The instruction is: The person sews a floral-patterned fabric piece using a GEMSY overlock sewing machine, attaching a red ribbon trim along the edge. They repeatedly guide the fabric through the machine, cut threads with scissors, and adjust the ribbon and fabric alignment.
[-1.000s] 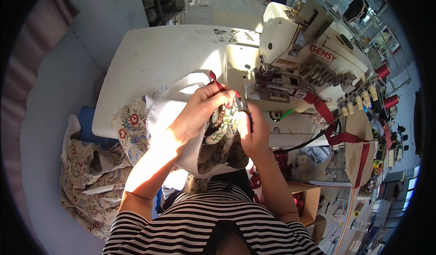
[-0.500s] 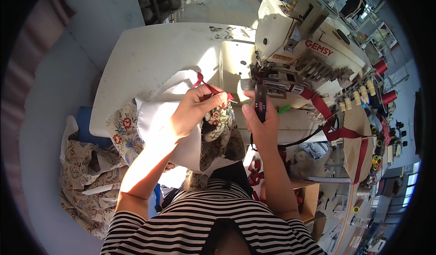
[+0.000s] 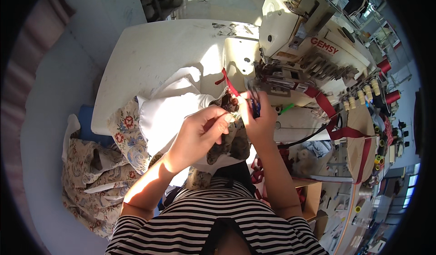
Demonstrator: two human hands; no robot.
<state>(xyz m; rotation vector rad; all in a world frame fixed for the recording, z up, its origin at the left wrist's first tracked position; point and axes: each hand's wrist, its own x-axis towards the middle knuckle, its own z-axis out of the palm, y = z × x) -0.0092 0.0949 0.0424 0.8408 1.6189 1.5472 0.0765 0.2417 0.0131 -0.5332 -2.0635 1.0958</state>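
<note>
My left hand [image 3: 197,134] is closed, pinching the edge of a piece of floral fabric [image 3: 234,146] in front of me. My right hand [image 3: 260,121] is wrapped round dark-handled scissors [image 3: 255,103], with its thumb up against the fabric and a short red tape [image 3: 225,77] that sticks up from the piece. White lining [image 3: 172,110] lies spread beneath and left of my hands, over more flowered cloth [image 3: 127,132]. The scissors' blades are blurred, and the fabric between my fingers is partly hidden.
A white sewing machine [image 3: 318,37] with a metal tape folder stands at the back right of the table [image 3: 145,46], threaded with red tape [image 3: 326,105]. Spools [image 3: 372,89] line the right. Heaped floral cloth [image 3: 97,187] is at left; a cardboard box [image 3: 311,198] is below right.
My left hand has moved down from the red tape to a lower part of the fabric. My right hand with the scissors has moved back left, against the piece and tape.
</note>
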